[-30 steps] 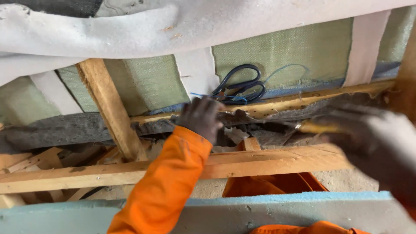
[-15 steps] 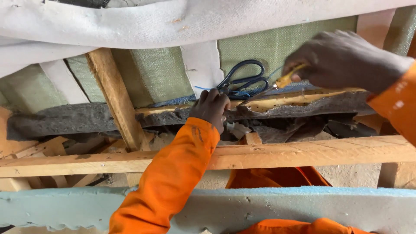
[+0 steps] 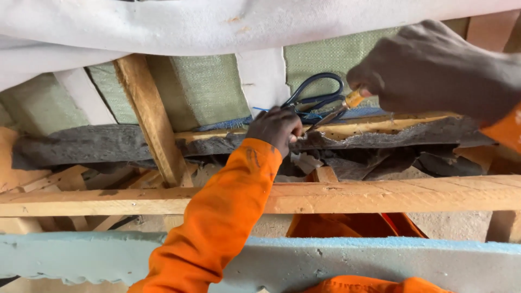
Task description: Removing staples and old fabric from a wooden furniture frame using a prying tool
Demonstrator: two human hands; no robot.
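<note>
Soft, even daylight fills the scene, without glare. Deep shadow sits under the grey felt [image 3: 108, 145] and behind the wooden rail [image 3: 380, 196]. The right hand [image 3: 434, 68], close to the camera, looks slightly blurred; the rest is sharp.

Single head-worn view, looking down and forward from close range into an open wooden frame [image 3: 380, 196], both hands within arm's reach, right hand [image 3: 434, 70] nearest the lens, blue foam edge [image 3: 81, 255] along the bottom
</note>
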